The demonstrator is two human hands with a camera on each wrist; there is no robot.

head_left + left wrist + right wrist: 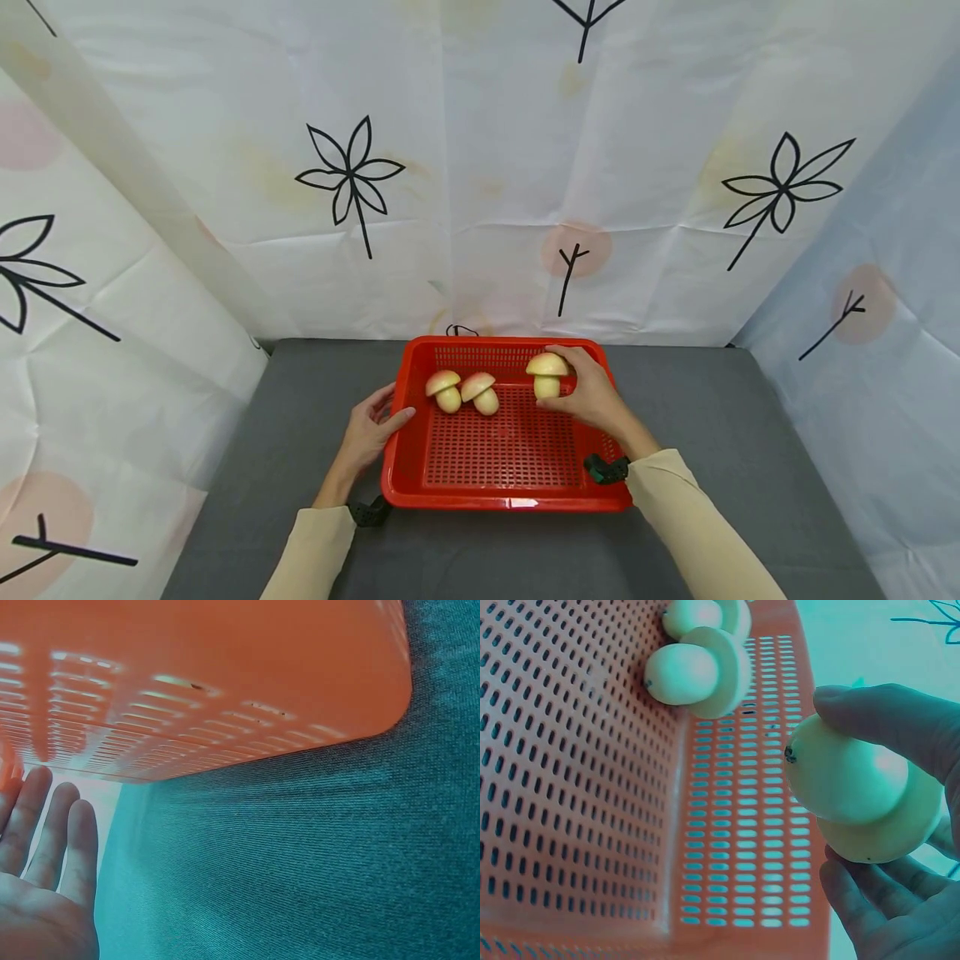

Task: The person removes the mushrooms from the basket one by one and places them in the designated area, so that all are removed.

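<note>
A red plastic basket [502, 498] with slotted walls stands on the grey table. My left hand [365, 432] grips its left rim, the thumb over the edge and the other fingers outside; in the left wrist view those fingers [45, 832] look fairly straight. With the right hand [592, 396] I hold a toy mushroom [547, 377], pale stem and yellow-pink cap, upright near the basket's back right corner. In the right wrist view this mushroom [847, 780] sits between thumb and fingers. A left mushroom [447, 392] and a second mushroom [482, 393] lie tilted inside, at the back left.
The grey tabletop [720, 433] stretches out on both sides of the basket. A white cloth [480, 167] with leaf drawings hangs behind and along both sides. A small dark loop [461, 330] shows at the table's back edge.
</note>
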